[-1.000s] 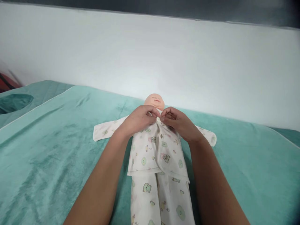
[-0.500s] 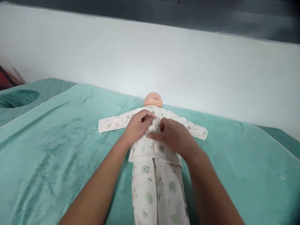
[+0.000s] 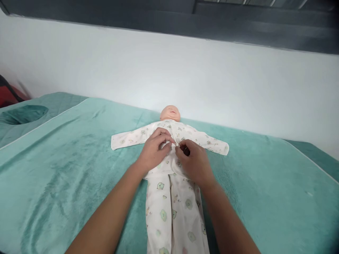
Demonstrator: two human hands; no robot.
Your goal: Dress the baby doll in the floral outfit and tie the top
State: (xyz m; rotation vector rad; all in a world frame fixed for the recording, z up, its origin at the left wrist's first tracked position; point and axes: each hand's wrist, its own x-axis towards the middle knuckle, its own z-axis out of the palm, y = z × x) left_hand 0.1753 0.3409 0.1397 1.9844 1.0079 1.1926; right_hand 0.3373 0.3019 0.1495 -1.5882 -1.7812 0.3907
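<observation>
A baby doll (image 3: 170, 113) lies on its back on a teal towel (image 3: 66, 158), dressed in a white printed shirt (image 3: 196, 137) and matching white trousers (image 3: 172, 211). Its sleeves are spread out to both sides. My left hand (image 3: 155, 151) and my right hand (image 3: 193, 163) meet over the middle of the doll's chest. Both pinch the front edge of the shirt, fingertips almost touching each other. The part of the shirt front beneath them is hidden.
The towel covers a padded table that runs along a white wall (image 3: 185, 70). At the far left there is an oval face hole (image 3: 23, 114) in the table and a red object (image 3: 10, 95) beyond it.
Both hands have slid from the doll's neck down to mid-chest along the shirt front. The collar and upper shirt now show. The camera has tilted up a little.
</observation>
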